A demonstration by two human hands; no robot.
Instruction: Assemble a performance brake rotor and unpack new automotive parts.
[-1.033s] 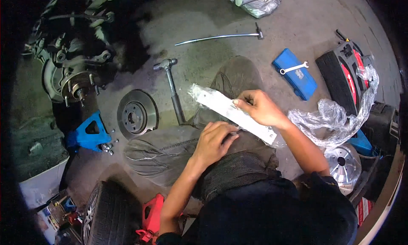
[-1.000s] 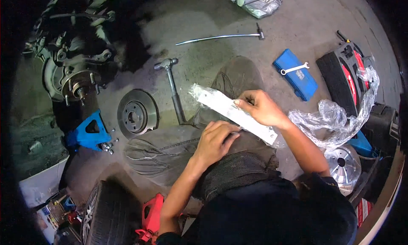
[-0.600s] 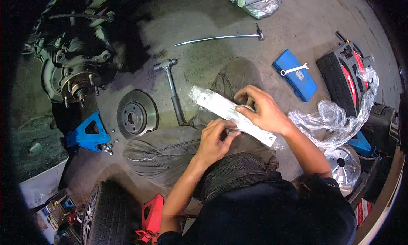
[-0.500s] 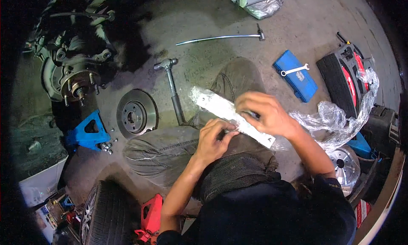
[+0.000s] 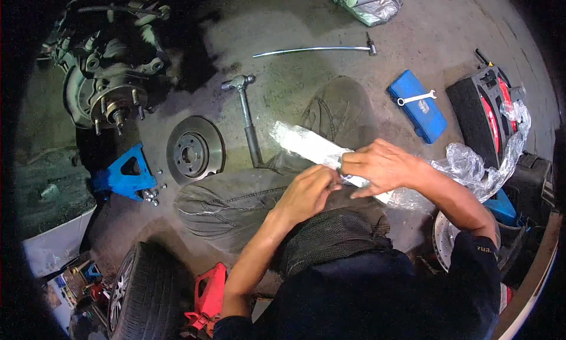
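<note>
A long, flat white package (image 5: 309, 146) in crinkled clear plastic wrap lies slantwise above my lap. My left hand (image 5: 312, 189) is closed, its fingertips pinching the wrap along the package's near edge. Right beside it, my right hand (image 5: 380, 166) grips the package's right half from above, fingers curled at the wrap and covering that part. Both hands' fingertips nearly meet at the middle of the package. Loose clear plastic wrap (image 5: 466, 163) trails from the right end of the package across the floor. What the wrap encloses I cannot make out.
Around my crossed legs lie a hammer (image 5: 247, 119), a brake disc (image 5: 191, 154), a long-handled bar (image 5: 312, 50), and a blue case (image 5: 415, 113) with a wrench (image 5: 417, 97). Left stand a bare wheel hub (image 5: 115, 104), blue jack stand (image 5: 130, 175) and tire (image 5: 153, 293); right, an open tool case (image 5: 474, 116).
My right hand has lowered onto the package and drawn closer to my left hand, covering more of its right half. The whole view has shifted slightly.
</note>
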